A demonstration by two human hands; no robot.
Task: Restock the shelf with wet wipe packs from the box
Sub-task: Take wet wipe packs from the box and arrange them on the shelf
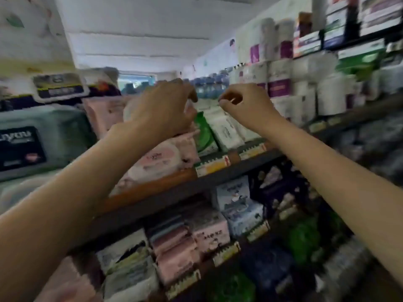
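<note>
Head view, blurred with motion: both arms reach up to the shelf (pixel 218 177) at chest-to-face height. The left hand (pixel 163 110) sits over a stack of pink wet wipe packs (pixel 161 158); its fingers (pixel 187 90) curl downward over the top of the stack, but the blur hides whether they actually grip a pack or only touch it. Just right of those fingers stands a green pack (pixel 204 136), and beside that a white pack (pixel 226 131), both leaning back on the shelf. The right hand (pixel 246 103) hovers above the white pack, fingers curled with thumb and forefinger close together; whether they pinch anything cannot be told. Behind the right hand's fingers stand white tissue rolls (pixel 305 92). Below both hands, the lower shelf holds more pink and blue packs (pixel 209 232).
</note>
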